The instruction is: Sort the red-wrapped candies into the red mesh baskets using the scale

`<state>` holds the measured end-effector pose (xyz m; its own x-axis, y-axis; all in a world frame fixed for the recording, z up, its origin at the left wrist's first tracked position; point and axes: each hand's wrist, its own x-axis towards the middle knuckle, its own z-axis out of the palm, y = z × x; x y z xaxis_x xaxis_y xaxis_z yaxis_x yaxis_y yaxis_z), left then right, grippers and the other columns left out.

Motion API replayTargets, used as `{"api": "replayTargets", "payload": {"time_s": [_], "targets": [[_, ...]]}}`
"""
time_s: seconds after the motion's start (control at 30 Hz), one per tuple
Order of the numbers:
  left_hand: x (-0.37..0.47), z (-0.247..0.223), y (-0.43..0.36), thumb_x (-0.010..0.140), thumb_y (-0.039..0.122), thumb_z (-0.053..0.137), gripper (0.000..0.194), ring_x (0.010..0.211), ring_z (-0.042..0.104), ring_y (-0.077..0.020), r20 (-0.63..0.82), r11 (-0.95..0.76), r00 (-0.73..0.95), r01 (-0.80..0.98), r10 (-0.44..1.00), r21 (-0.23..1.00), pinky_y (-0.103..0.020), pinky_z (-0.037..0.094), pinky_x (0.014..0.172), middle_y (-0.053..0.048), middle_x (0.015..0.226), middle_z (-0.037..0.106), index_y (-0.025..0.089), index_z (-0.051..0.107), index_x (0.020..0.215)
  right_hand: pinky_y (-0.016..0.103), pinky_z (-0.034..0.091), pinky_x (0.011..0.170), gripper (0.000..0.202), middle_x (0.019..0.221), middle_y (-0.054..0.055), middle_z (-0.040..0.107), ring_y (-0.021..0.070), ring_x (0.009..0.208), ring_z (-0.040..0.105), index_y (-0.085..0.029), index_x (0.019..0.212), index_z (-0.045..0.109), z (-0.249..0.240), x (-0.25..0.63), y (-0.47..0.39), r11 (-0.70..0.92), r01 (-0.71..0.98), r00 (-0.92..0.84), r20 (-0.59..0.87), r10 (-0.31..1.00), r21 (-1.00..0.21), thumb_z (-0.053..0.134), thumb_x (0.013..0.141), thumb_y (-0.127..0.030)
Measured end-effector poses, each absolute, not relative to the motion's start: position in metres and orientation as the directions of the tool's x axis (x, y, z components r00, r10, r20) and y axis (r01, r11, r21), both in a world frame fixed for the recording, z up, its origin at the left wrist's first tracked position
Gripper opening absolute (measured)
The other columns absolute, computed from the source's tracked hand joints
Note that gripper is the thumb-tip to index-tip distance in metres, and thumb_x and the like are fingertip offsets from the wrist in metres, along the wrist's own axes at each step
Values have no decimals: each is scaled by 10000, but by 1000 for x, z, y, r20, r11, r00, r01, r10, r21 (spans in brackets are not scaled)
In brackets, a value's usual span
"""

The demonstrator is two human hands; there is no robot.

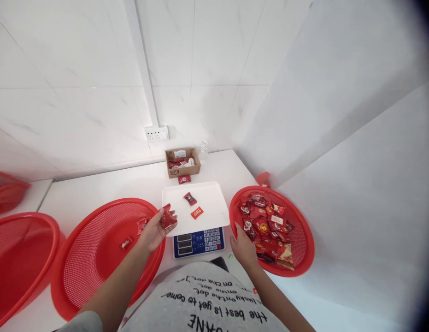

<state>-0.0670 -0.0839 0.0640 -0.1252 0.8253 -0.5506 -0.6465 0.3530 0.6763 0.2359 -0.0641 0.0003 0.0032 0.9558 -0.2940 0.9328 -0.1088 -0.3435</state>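
Observation:
My left hand [157, 230] is closed around a red wrapped packet [168, 218], held between the left red basket and the white weighing tray [214, 196]. Two small red packets lie on the tray, a dark-red one [190, 198] and a brighter one [196, 212]. The tray sits on a scale with a blue keypad panel [198, 243]. At the near-left rim of the right red basket [306, 258], my right hand [243, 246] closes on the edge, its fingertips partly hidden. Many red snack packets [266, 226] are heaped in that basket.
A left red basket [72, 290] holds a few small packets [126, 243]. Another red basket [24, 263] stands farther left. A small cardboard box [174, 173] with packets and a clear plastic item [203, 150] stand by the tiled wall, below a socket strip [156, 133].

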Motion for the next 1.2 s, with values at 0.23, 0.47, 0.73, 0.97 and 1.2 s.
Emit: {"api": "replayTargets", "payload": {"time_s": [0.23,0.47,0.73,0.97,1.2], "targets": [[-67,55,-83,799,379,567,257,665,620,-97,-545,368,-203,-547,813,752,-198,499,561,-48,880,655,166,596,939,311,370,909,529,1355,106,432,229,1151,479,-146,1365,285,2,236,-65,-102,931,-4,-290,957,-349,333,851,-262],[-86,59,-93,647,556,628,448,600,587,-136,-413,340,-441,-237,797,910,-266,482,595,-21,681,621,138,573,798,338,382,897,531,1348,117,442,250,1138,494,-132,1357,295,2,236,-64,-99,929,-6,-281,960,-356,332,846,-267],[-129,49,-117,769,492,474,405,1023,531,-306,28,397,-520,684,854,612,-426,443,828,-114,1038,611,179,582,1002,316,372,905,532,1351,119,441,229,1153,490,-143,1357,303,0,237,-64,-86,928,-15,-265,964,-363,347,840,-257],[-64,28,-56,800,138,384,402,1261,361,-238,155,-174,111,849,982,499,-413,302,1041,-93,1292,500,179,542,1168,338,382,890,524,1333,123,459,245,1144,494,-134,1353,302,2,235,-64,-85,929,-14,-264,964,-360,341,843,-251],[-30,13,17,759,-13,341,478,1287,324,-226,-42,-222,258,894,965,390,-410,233,1057,-102,1293,492,170,525,1160,315,378,899,526,1339,117,457,231,1146,493,-135,1358,299,1,236,-64,-70,939,-17,-250,968,-336,348,844,-235]]}}
